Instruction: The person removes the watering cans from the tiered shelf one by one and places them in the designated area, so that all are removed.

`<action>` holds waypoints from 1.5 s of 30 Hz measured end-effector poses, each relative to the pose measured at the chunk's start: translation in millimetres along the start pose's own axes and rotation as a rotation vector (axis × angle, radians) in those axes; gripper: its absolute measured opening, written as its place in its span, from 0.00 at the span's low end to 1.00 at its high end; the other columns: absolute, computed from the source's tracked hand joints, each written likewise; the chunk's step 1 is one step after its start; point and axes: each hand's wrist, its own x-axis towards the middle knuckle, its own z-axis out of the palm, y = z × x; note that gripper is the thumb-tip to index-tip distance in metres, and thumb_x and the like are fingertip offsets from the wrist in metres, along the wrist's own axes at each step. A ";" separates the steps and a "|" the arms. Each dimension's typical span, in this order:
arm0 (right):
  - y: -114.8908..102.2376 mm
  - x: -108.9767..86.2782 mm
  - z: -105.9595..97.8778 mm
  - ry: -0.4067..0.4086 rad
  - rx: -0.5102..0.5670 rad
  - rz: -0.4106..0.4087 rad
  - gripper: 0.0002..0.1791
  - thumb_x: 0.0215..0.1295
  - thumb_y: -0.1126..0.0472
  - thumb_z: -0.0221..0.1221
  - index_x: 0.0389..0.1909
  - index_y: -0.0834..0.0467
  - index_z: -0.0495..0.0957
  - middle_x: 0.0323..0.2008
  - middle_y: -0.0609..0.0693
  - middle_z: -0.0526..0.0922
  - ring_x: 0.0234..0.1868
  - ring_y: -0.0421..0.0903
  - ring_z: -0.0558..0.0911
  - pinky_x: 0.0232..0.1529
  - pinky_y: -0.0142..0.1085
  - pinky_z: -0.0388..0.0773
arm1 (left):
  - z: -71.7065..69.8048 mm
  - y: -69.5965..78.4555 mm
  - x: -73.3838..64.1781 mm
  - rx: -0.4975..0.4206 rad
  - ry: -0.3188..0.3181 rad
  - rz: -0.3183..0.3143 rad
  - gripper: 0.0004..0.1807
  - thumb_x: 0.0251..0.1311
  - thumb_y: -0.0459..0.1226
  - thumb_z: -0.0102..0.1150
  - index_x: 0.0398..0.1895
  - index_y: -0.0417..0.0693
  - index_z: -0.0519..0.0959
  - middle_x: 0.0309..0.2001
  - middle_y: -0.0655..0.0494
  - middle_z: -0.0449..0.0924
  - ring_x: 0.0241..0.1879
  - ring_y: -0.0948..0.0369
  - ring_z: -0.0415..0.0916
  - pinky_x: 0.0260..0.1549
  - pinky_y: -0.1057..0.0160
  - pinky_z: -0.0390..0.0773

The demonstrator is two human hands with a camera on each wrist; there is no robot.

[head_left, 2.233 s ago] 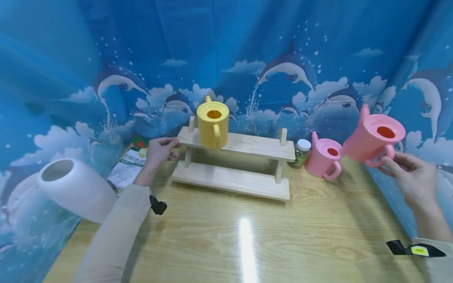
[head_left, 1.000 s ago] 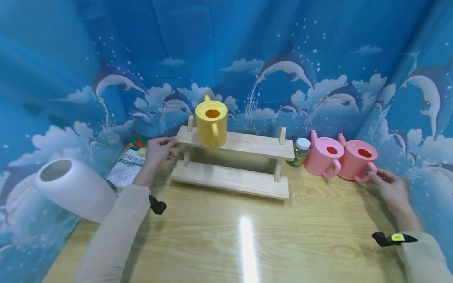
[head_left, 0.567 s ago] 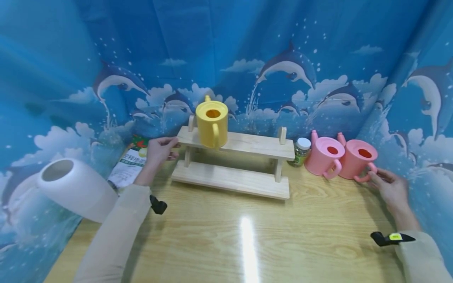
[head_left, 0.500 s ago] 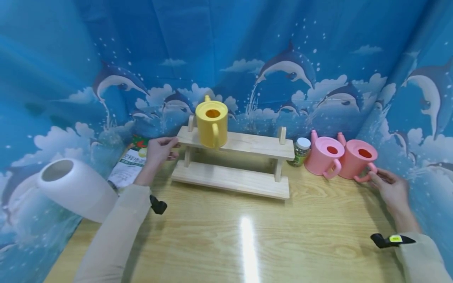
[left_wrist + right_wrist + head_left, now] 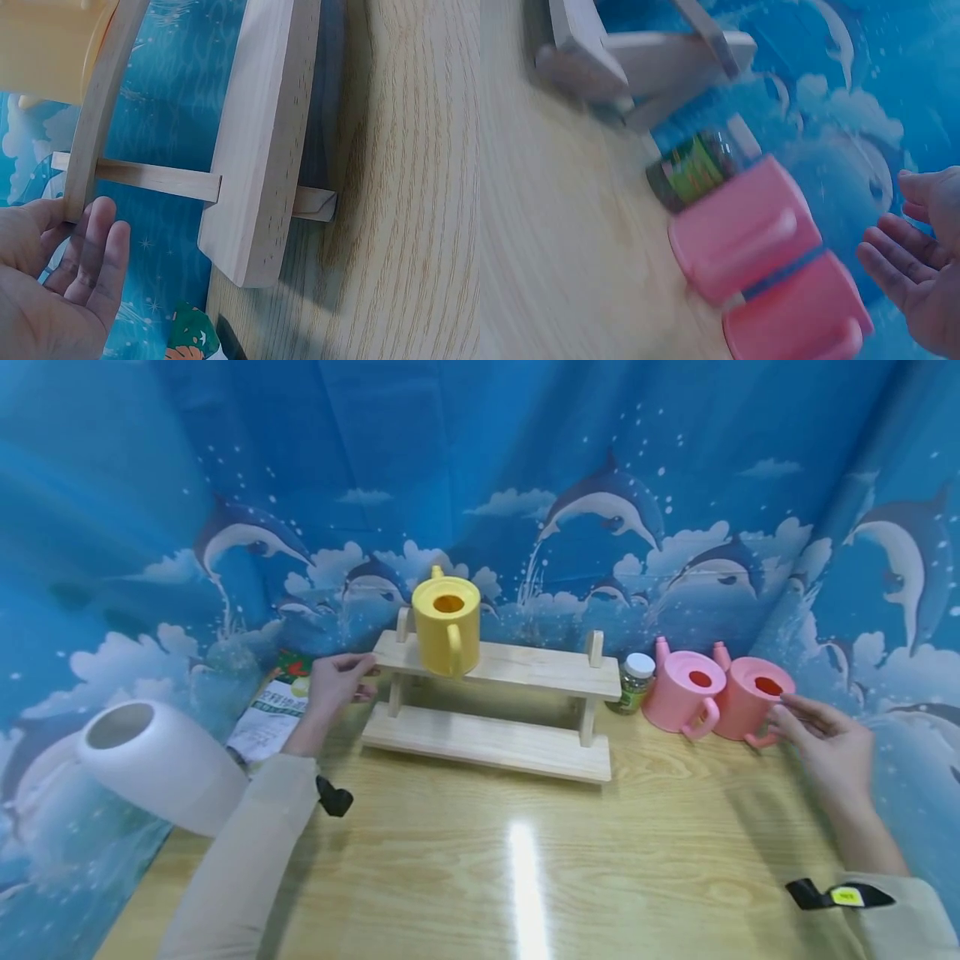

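Note:
At the left end of a two-tier wooden shelf (image 5: 532,667), my left hand (image 5: 330,689) pinches the upper board between thumb and fingers, as the left wrist view shows. A yellow watering can (image 5: 435,639) stands on that upper board, near its left end. Two pink watering cans stand side by side on the table to the right: one nearer the shelf, the left pink watering can (image 5: 671,693), and the right pink watering can (image 5: 738,706). My right hand (image 5: 836,752) is beside the right can's handle, fingers loosely extended, apart from it and holding nothing in the right wrist view.
A jar with a white lid (image 5: 634,683) stands between the shelf and the pink cans. At the left are a tilted white vase (image 5: 168,768) and a printed bag (image 5: 270,714). A blue dolphin curtain (image 5: 525,443) surrounds the wooden table (image 5: 420,860).
My right hand lowered the right pink watering can onto the table beside the other one, then let go of its handle and lifted slightly away. My left hand stayed on the shelf.

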 end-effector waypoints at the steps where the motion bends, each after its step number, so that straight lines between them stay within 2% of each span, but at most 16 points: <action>1: -6.1 -1.9 7.1 -0.013 0.021 -0.019 0.25 0.74 0.55 0.66 0.68 0.58 0.80 0.35 0.21 0.84 0.35 0.21 0.85 0.34 0.14 0.82 | -0.1 -0.3 0.1 0.001 0.001 0.000 0.27 0.76 0.50 0.61 0.69 0.45 0.79 0.52 0.47 0.88 0.29 0.65 0.90 0.43 0.59 0.93; 5: -24.1 -12.2 39.6 -0.098 0.114 -0.119 0.18 0.72 0.60 0.67 0.61 0.55 0.84 0.38 0.25 0.87 0.36 0.24 0.87 0.35 0.18 0.85 | -0.1 -1.0 0.4 -0.004 0.012 -0.005 0.26 0.75 0.49 0.62 0.68 0.45 0.80 0.44 0.57 0.88 0.29 0.65 0.90 0.45 0.56 0.93; 8: -40.5 -21.5 67.2 -0.182 0.204 -0.189 0.16 0.72 0.63 0.67 0.58 0.56 0.85 0.39 0.30 0.90 0.36 0.27 0.89 0.37 0.20 0.87 | 0.2 -1.1 0.6 -0.011 0.020 -0.012 0.25 0.75 0.49 0.62 0.67 0.45 0.81 0.43 0.58 0.88 0.27 0.67 0.88 0.47 0.54 0.93; 14: -74.6 -43.2 126.2 -0.345 0.262 -0.288 0.19 0.74 0.64 0.65 0.60 0.68 0.81 0.43 0.32 0.90 0.42 0.31 0.89 0.43 0.24 0.89 | -1.2 -1.2 1.4 -0.016 0.008 -0.015 0.26 0.75 0.50 0.62 0.67 0.44 0.81 0.40 0.63 0.87 0.28 0.65 0.89 0.45 0.56 0.93; 16: -83.3 -50.1 144.8 -0.397 0.285 -0.305 0.20 0.74 0.65 0.64 0.61 0.72 0.79 0.43 0.33 0.90 0.43 0.34 0.90 0.44 0.26 0.90 | -1.2 -0.9 1.5 -0.017 -0.004 -0.017 0.26 0.75 0.50 0.62 0.68 0.44 0.80 0.41 0.61 0.88 0.29 0.64 0.90 0.42 0.59 0.94; 18: -93.1 -56.3 162.6 -0.440 0.295 -0.322 0.20 0.74 0.65 0.65 0.61 0.72 0.79 0.44 0.36 0.90 0.43 0.35 0.90 0.45 0.26 0.90 | -0.5 -0.5 1.5 -0.013 -0.011 -0.021 0.27 0.75 0.50 0.62 0.68 0.44 0.80 0.45 0.55 0.89 0.29 0.65 0.89 0.41 0.61 0.94; 22: -116.8 -68.3 196.4 -0.522 0.315 -0.340 0.19 0.74 0.64 0.65 0.61 0.68 0.80 0.49 0.56 0.90 0.43 0.35 0.89 0.46 0.27 0.89 | 0.6 -0.6 0.9 -0.008 -0.011 -0.023 0.27 0.75 0.51 0.61 0.68 0.45 0.80 0.57 0.43 0.87 0.26 0.69 0.87 0.43 0.59 0.94; 24: -129.0 -74.7 211.9 -0.562 0.325 -0.330 0.19 0.73 0.64 0.65 0.61 0.67 0.81 0.53 0.65 0.87 0.44 0.34 0.88 0.47 0.28 0.89 | 0.4 -1.1 1.0 -0.008 -0.007 -0.022 0.27 0.76 0.51 0.61 0.69 0.44 0.79 0.60 0.40 0.86 0.25 0.70 0.86 0.43 0.59 0.94; 26: -140.9 -80.8 226.1 -0.599 0.335 -0.308 0.20 0.73 0.64 0.65 0.62 0.66 0.80 0.56 0.69 0.86 0.46 0.33 0.87 0.50 0.29 0.89 | 0.1 -1.4 1.0 -0.012 -0.007 -0.022 0.27 0.76 0.50 0.61 0.69 0.44 0.79 0.61 0.39 0.85 0.25 0.70 0.87 0.42 0.60 0.94; 29: -157.5 -86.1 244.4 -0.631 0.333 -0.299 0.20 0.73 0.62 0.65 0.63 0.64 0.80 0.57 0.65 0.86 0.50 0.37 0.87 0.54 0.30 0.88 | -0.1 -1.2 1.1 -0.015 -0.008 -0.016 0.27 0.75 0.50 0.61 0.69 0.44 0.79 0.60 0.39 0.85 0.26 0.69 0.87 0.40 0.62 0.93; 32: -172.1 -86.6 260.1 -0.639 0.350 -0.301 0.20 0.73 0.60 0.66 0.63 0.63 0.81 0.57 0.62 0.88 0.54 0.44 0.88 0.57 0.32 0.88 | -0.2 -1.7 1.3 -0.014 -0.009 -0.006 0.27 0.75 0.50 0.61 0.69 0.43 0.79 0.60 0.39 0.86 0.26 0.69 0.88 0.41 0.61 0.93; 35: -183.1 -83.5 273.6 -0.625 0.362 -0.306 0.20 0.73 0.60 0.66 0.61 0.63 0.82 0.56 0.61 0.88 0.55 0.48 0.88 0.55 0.31 0.87 | -0.5 -2.0 1.1 -0.014 -0.011 0.000 0.27 0.76 0.50 0.61 0.69 0.43 0.79 0.59 0.39 0.86 0.26 0.70 0.87 0.44 0.59 0.93; 38: -191.0 -80.1 284.7 -0.618 0.363 -0.288 0.18 0.73 0.59 0.67 0.60 0.61 0.83 0.56 0.60 0.88 0.52 0.47 0.87 0.53 0.31 0.87 | -0.7 -1.5 0.4 -0.013 -0.006 0.001 0.27 0.76 0.49 0.61 0.68 0.43 0.79 0.55 0.43 0.88 0.26 0.69 0.87 0.44 0.59 0.93; 42: -199.6 -77.0 296.2 -0.631 0.360 -0.244 0.19 0.72 0.58 0.68 0.59 0.61 0.83 0.55 0.59 0.87 0.49 0.46 0.86 0.53 0.40 0.90 | -0.4 -0.6 -0.4 -0.014 -0.006 0.007 0.26 0.76 0.49 0.61 0.68 0.42 0.80 0.49 0.51 0.90 0.27 0.69 0.88 0.43 0.60 0.94; 45: -205.8 -75.7 302.1 -0.645 0.339 -0.248 0.19 0.71 0.56 0.69 0.57 0.61 0.83 0.53 0.59 0.87 0.49 0.49 0.87 0.53 0.47 0.90 | -0.1 -0.3 -0.5 -0.011 -0.004 0.008 0.26 0.76 0.49 0.61 0.68 0.42 0.80 0.48 0.51 0.89 0.26 0.69 0.88 0.40 0.61 0.93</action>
